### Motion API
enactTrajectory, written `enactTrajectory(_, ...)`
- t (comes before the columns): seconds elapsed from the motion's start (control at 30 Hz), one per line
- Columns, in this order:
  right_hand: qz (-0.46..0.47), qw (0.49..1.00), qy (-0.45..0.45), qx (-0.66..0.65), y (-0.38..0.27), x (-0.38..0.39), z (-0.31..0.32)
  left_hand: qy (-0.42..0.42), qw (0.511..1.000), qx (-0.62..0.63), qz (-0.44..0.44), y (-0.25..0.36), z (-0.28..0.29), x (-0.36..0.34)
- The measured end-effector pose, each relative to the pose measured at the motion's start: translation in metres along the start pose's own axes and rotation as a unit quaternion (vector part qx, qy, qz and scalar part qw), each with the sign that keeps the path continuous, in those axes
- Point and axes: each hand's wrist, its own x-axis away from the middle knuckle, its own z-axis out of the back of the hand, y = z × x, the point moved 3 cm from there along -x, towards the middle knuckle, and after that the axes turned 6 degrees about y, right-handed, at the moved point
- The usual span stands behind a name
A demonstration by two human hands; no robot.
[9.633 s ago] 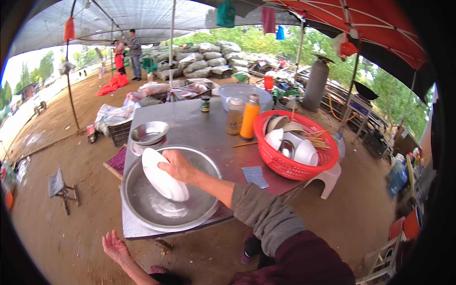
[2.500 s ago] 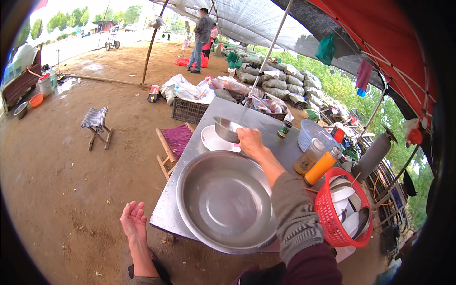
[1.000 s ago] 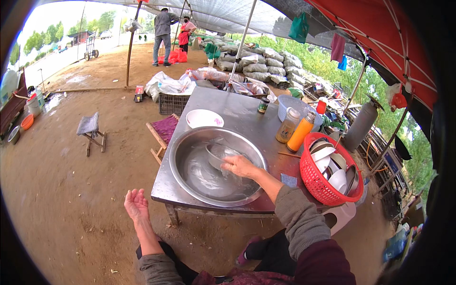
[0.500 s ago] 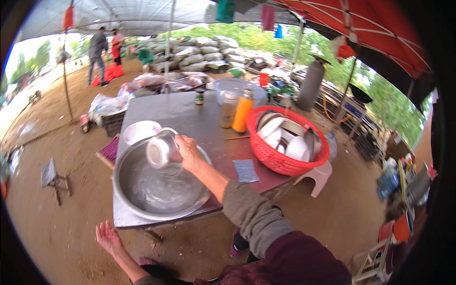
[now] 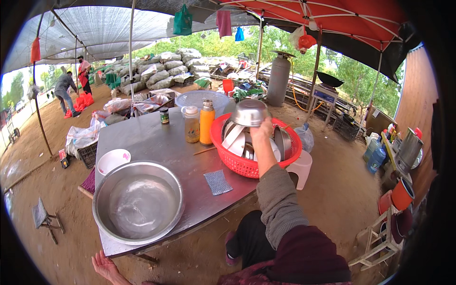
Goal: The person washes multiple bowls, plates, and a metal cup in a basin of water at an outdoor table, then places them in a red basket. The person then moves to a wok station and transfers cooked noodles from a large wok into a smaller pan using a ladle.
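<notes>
- The right hand is gripping a metal bowl by its edge, fingers closed on it, right of the frame's centre.
- The metal bowl is facing bottom-up over the red basket; whether it is touching the dishes piled in there, I cannot tell.
- The left hand is holding nothing, its fingers loosely spread, at the lower left near the surface's front corner; contact with that corner is unclear.
- A wide metal basin is sitting at the lower left on the surface, with water lying in it.
- A white bowl is resting just behind the basin.
- A grey-blue cloth is lying flat between basin and red basket.
- An orange flask and a clear bottle are standing side by side left of the red basket.
- Two people are standing in the upper left, one bending over.
</notes>
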Motion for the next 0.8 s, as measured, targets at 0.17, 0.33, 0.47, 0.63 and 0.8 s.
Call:
enactTrajectory(0.17,-0.002,0.995,0.088,0.055,-0.044,-0.037,0.045,0.026,0.999,-0.021,-0.005,-0.005,0.005,-0.008)
enactTrajectory(0.33,-0.197,0.956,0.1,0.192,-0.029,-0.036,0.073,0.04,0.999,0.005,-0.009,-0.006,0.012,-0.015)
enactTrajectory(0.47,-0.189,0.948,-0.02,0.254,-0.01,-0.024,0.066,0.057,0.998,0.0,-0.023,-0.008,0.014,-0.023)
enactTrajectory(0.63,-0.132,0.878,-0.124,0.443,0.026,0.017,0.032,0.021,1.0,-0.017,-0.015,-0.008,0.006,-0.022)
enactTrajectory(0.8,-0.066,0.785,-0.368,0.494,0.09,0.1,-0.03,-0.053,0.999,0.006,-0.009,-0.005,-0.006,0.002)
